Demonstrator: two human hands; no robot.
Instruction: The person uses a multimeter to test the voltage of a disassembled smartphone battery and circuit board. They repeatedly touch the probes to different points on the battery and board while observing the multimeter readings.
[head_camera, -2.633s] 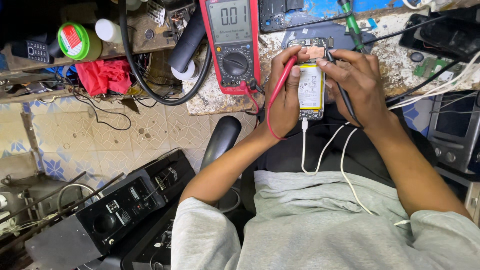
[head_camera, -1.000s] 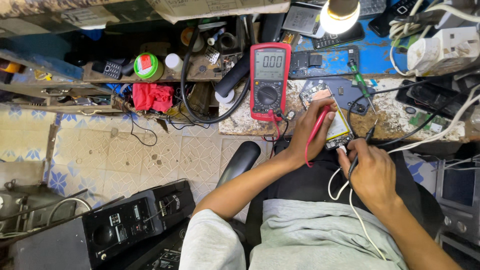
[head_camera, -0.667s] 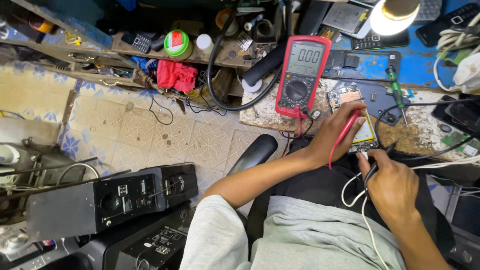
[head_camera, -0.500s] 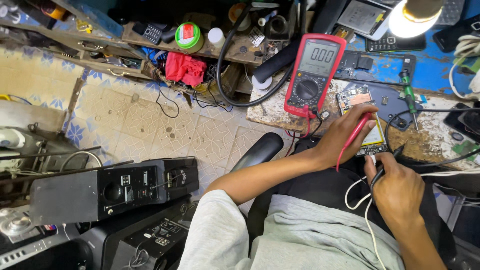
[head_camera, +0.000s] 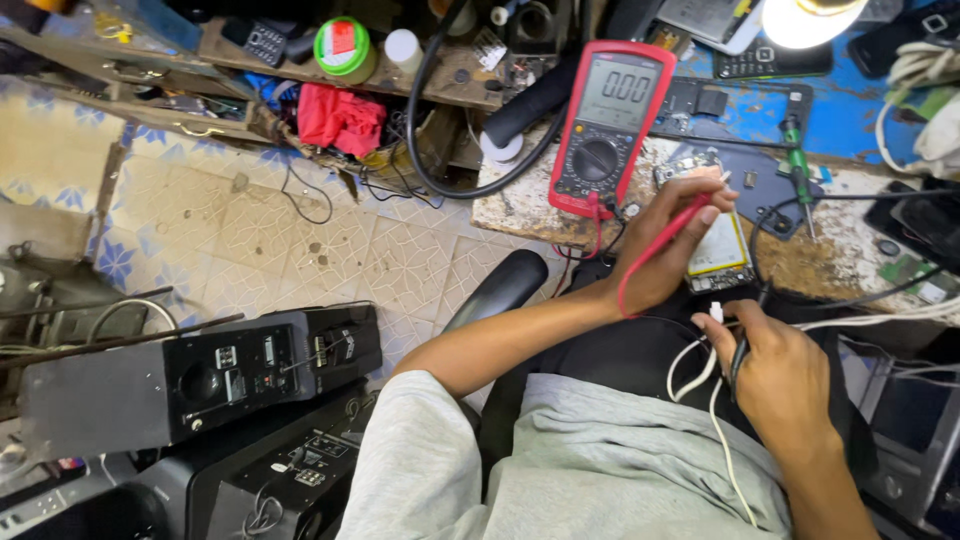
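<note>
Nearest the camera: grey shirt (head_camera: 600, 470), both forearms reaching up toward the worktop (head_camera: 850, 250).

Right hand (head_camera: 780, 375): fingers curled shut around a white cable (head_camera: 715, 420) and a black probe (head_camera: 742, 350). The cable's plug end shows just above the thumb, and the rest loops down over the lap. The hand sits off the worktop edge, just below the phone.

Left hand (head_camera: 665, 245): closed on a red probe (head_camera: 675, 228), pinched between thumb and fingers, tip pointing up and right. The red lead curves back under the wrist. Fingertips lie at the top edge of the phone (head_camera: 720, 250).

Phone: opened, yellow battery face up, flat on the worktop near its front edge, between the two hands. Left hand partly covers it. The two hands are apart, with the phone's lower end between them.

Left of the lap: black amplifier boxes (head_camera: 200, 380) on the tiled floor (head_camera: 300, 240).

Further out: red multimeter (head_camera: 610, 125) lying on the worktop just left of the left hand, display lit, leads plugged in at its lower end. Green screwdriver (head_camera: 798, 165) to the right of the phone. A thick black cable (head_camera: 430, 150) loops past the meter.

Farthest: shelf with red cloth (head_camera: 340, 118) and a green-lidded tin (head_camera: 345, 48). Lit lamp (head_camera: 805, 20) at the top right.
</note>
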